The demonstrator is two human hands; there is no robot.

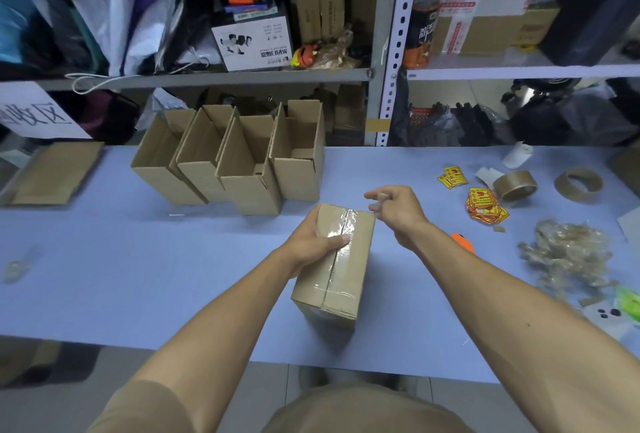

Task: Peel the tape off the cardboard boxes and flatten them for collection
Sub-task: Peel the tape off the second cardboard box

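Left hand (317, 242) grips the far end of the sealed cardboard box (334, 266), fingers curled down its left side and thumb laid flat across the top seam, pinning it to the worktop (138, 277). Right hand (398, 213), just beyond and to the right of that corner, pinches the lifted end of the clear tape (341, 228) between thumb and fingertips; the strip appears to run from the pinch back onto the box top.

Step in hand, as judged: peeling the seam tape from this box, at an early stage, since most of the strip lies stuck along the centre seam toward the near end. The next move would call for a steady pull along the seam, low to the surface, while the left hand holds the box down; thin film of this kind may tear or stretch if pulled too sharply.

Materials: the box is plain brown corrugated board, matt, rectangular and closed. The tape is glossy, transparent and wrinkled where lifted. The worktop has a smooth pale blue surface.

Beyond the left hand stand four open boxes (228, 159), flaps up, not yet flattened. Far to its left lies one flattened box (55, 173). Right of the right hand sit two tape rolls (515, 185), a scatter of red-and-yellow stickers (485, 207) and a heap of crumpled stripped tape (568, 252). An orange object (462, 240) shows partly behind the right forearm; its kind cannot be told.
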